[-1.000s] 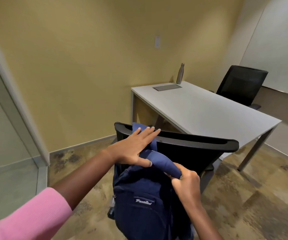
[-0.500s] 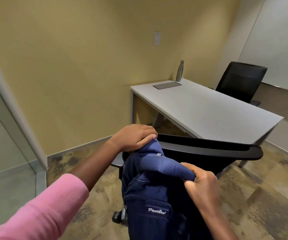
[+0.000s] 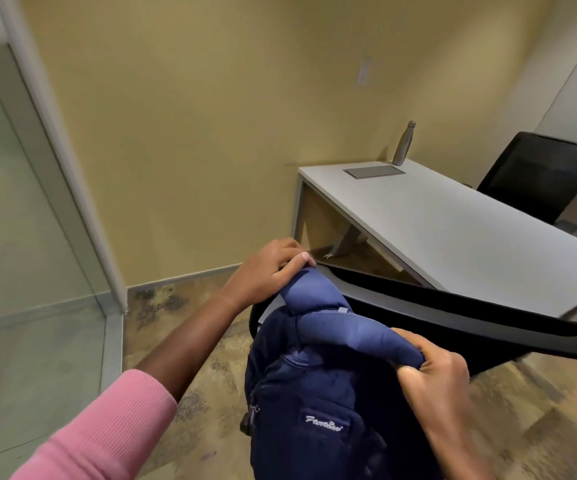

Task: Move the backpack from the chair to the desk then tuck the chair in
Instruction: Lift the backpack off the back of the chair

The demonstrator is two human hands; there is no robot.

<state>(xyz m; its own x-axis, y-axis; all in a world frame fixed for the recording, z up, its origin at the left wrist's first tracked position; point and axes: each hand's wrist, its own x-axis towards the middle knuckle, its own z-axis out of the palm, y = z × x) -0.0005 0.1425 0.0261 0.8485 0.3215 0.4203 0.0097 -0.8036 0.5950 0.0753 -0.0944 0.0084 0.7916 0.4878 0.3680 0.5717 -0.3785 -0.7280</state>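
Observation:
A navy blue backpack hangs in front of me, against the back of a black office chair. My left hand is closed over the top of its lighter blue padded strap, near the chair's upper left corner. My right hand grips the same strap lower down on the right. The white desk stands just beyond the chair. The chair's seat is hidden behind the backpack.
A metal bottle and a flat grey panel sit at the desk's far end by the yellow wall. A second black chair stands behind the desk. A glass partition runs along the left.
My left hand went from lying flat on the chair back to closing on the strap. The backpack has come up higher, and my view has swung left.

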